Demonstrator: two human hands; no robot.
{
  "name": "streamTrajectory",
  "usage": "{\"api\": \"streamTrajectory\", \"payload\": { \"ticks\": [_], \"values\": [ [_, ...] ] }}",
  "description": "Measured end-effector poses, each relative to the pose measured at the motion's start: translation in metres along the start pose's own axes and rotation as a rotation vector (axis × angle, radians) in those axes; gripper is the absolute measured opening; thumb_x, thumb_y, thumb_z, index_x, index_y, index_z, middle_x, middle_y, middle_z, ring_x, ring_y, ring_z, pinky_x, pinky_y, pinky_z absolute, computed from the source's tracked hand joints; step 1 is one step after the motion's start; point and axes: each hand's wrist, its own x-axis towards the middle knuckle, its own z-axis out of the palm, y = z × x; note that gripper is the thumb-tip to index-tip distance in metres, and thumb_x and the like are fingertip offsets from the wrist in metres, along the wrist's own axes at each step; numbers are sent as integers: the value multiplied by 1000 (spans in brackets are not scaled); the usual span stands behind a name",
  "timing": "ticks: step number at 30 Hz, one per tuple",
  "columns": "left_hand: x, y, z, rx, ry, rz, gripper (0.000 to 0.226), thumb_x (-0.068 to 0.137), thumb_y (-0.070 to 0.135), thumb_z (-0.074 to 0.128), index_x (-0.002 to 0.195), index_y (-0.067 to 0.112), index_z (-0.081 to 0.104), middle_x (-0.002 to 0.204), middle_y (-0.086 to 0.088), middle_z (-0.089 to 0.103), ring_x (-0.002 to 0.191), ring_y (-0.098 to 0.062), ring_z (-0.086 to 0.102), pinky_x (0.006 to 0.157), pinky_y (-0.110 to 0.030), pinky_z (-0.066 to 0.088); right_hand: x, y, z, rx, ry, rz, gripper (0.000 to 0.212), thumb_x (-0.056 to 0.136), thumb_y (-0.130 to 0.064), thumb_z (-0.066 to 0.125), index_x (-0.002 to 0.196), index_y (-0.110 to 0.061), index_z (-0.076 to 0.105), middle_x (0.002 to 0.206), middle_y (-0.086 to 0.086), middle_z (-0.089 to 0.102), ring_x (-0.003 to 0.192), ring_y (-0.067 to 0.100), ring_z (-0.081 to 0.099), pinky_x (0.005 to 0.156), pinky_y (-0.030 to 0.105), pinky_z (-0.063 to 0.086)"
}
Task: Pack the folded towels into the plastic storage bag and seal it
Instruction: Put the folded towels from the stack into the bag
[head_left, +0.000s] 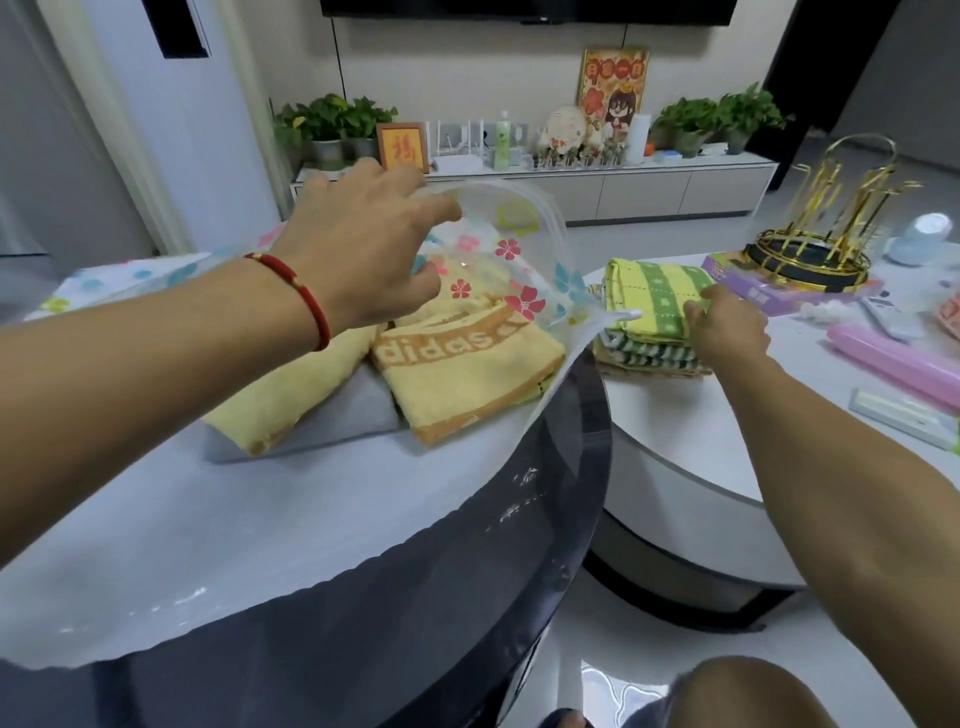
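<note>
A clear plastic storage bag (524, 234) printed with flowers lies on the dark round table, its mouth lifted. My left hand (374, 244), with a red cord on the wrist, grips the bag's upper flap and holds it up. Inside the mouth lie a yellow and orange towel (467, 374), a pale yellow towel (291, 400) and a grey towel (353, 415). To the right, a stack of green and yellow folded towels (660, 296) rests on the white table. My right hand (727, 327) grips the top towel of that stack at its near edge.
The dark table's glass edge (571, 467) drops to a gap before the white round table (675, 467). On the white table are a purple box (769, 291), a gold rack (831, 228), a pink case (898, 364) and small items. My knee (748, 691) is at the bottom.
</note>
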Motion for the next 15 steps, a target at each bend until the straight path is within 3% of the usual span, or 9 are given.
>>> {"api": "streamTrajectory", "payload": {
  "ticks": [3, 8, 10, 12, 15],
  "values": [
    [1, 3, 5, -2, 19, 5, 51, 86, 46, 53, 134, 27, 51, 120, -9, 57, 103, -32, 51, 78, -51, 45, 14, 2, 5, 8, 24, 81, 39, 101, -36, 57, 136, -20, 57, 137, 26, 56, 128, 47, 48, 105, 48, 39],
    [-1, 5, 10, 34, -8, 4, 52, 87, 46, 50, 136, 28, 48, 123, -8, 55, 106, -33, 50, 78, -49, 46, 18, -3, -4, 77, -21, 99, 55, 88, -22, 72, 139, -31, 53, 134, 17, 59, 130, 41, 46, 101, 47, 42],
    [-2, 5, 8, 39, -12, 3, 51, 87, 44, 50, 135, 28, 48, 125, -8, 55, 106, -33, 50, 79, -49, 46, 14, -6, -13, 227, -36, 49, 56, 84, -9, 72, 134, -29, 56, 121, 17, 61, 102, 33, 60, 76, 39, 55],
    [-5, 3, 3, 62, -9, 17, 48, 86, 39, 53, 132, 26, 51, 123, -9, 55, 104, -34, 51, 79, -50, 45, 5, -10, -25, 387, -71, 22, 56, 84, -1, 71, 133, -26, 59, 110, 12, 59, 74, 20, 58, 56, 35, 54],
    [-12, -6, -8, 146, 2, 53, 40, 83, 30, 57, 123, 24, 57, 122, -9, 55, 101, -34, 50, 78, -48, 43, -16, -14, -51, 714, -199, 55, 49, 90, 4, 64, 130, -23, 66, 110, 13, 61, 80, 25, 62, 69, 43, 61]
  ]
}}
